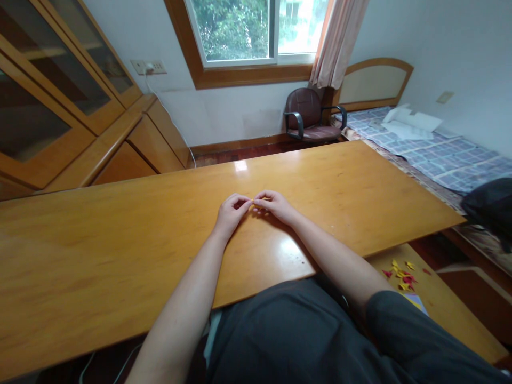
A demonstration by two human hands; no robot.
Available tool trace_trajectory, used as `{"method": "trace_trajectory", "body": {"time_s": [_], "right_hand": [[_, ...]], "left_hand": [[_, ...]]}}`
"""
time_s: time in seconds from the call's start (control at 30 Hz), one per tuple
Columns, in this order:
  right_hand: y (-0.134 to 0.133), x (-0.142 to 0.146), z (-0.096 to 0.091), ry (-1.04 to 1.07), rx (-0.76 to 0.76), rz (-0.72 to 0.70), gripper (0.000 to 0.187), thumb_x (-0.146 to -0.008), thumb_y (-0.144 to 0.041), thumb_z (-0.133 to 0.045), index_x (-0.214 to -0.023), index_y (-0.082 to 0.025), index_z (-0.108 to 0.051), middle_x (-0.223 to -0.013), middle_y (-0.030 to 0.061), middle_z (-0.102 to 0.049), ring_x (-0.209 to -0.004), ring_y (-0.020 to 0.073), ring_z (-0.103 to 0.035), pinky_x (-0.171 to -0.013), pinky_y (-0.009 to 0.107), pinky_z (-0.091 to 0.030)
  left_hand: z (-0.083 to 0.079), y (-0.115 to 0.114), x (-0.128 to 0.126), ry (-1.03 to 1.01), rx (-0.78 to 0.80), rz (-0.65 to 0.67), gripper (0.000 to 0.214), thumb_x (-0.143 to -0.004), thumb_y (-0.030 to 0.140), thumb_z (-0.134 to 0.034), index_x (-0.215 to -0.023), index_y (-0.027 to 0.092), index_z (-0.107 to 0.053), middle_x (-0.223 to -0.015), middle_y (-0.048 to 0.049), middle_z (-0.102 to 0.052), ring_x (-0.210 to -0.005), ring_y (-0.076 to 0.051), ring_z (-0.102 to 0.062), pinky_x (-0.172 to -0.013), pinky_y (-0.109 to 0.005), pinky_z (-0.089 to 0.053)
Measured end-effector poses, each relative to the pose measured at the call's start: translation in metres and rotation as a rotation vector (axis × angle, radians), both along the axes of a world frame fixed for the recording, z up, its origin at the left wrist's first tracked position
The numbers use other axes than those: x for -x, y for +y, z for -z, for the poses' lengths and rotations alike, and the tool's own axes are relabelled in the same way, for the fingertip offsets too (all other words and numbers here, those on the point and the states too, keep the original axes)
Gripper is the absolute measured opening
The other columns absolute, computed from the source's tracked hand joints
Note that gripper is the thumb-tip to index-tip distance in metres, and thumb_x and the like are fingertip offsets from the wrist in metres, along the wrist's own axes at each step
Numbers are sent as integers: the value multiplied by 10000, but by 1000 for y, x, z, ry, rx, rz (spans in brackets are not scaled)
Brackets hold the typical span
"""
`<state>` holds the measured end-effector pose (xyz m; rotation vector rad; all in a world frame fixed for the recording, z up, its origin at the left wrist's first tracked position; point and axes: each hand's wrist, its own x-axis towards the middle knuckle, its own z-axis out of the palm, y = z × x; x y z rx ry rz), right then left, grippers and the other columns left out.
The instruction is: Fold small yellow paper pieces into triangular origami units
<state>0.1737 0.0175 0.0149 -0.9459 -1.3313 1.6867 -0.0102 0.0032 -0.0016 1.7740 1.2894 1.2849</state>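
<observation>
yellow paper [253, 201], just a sliver showing, is over the table [120, 240] where the left hand [232, 214] and the right hand [277, 206] meet; each grip is pinched on it, thumb to finger; red and yellow folded papers [408, 279] lie on a lower board [460, 314] at the right.

Watching remotely, I have the left arm [190, 288] and right arm [340, 253] stretched ahead of the torso [296, 325], converging; beyond it, left hand [232, 213] and right hand [276, 205] nearly meet, thumbs pinched toward bent forefingers.
</observation>
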Motion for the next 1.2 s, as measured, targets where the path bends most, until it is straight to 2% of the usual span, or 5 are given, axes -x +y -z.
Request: {"method": "trace_trajectory", "body": {"time_s": [0.4,0.67,0.97,1.2], "right_hand": [[-1,1,-3,-27,-14,-2,416,-661,-498,-790,-806,-151,-612,-670,19,-693,-591,114,-630,-517,194,-432],[-1,1,-5,-18,15,5,416,-647,-488,-800,-807,-152,-613,-669,17,-692,-591,115,-631,-524,201,-443],[-2,1,-4,-30,-19,-12,421,-664,-508,-784,-813,-153,-616,-666,17,-689,-601,115,-631,-534,200,-442],[-2,0,-2,-12,-16,-5,421,-663,-515,-782,-812,-161,-611,-676,17,-687,-599,114,-623,-532,200,-430]], "left_hand": [[-3,-1,-3,-58,111,-30,250,-799,416,-666,-737,174,-662,-627,4,-622,-586,-133,-566,-596,-245,-447],[3,2,0,-200,166,10,294,-817,462,-638,-824,172,-681,-732,-17,-665,-639,-142,-611,-628,-252,-486],[-2,-1,-3,-100,124,-12,243,-760,416,-708,-790,175,-700,-672,-11,-660,-607,-139,-592,-605,-248,-469],[-3,-1,-3,-178,170,19,245,-749,410,-709,-816,174,-709,-691,-15,-667,-634,-145,-597,-614,-254,-476]]}}
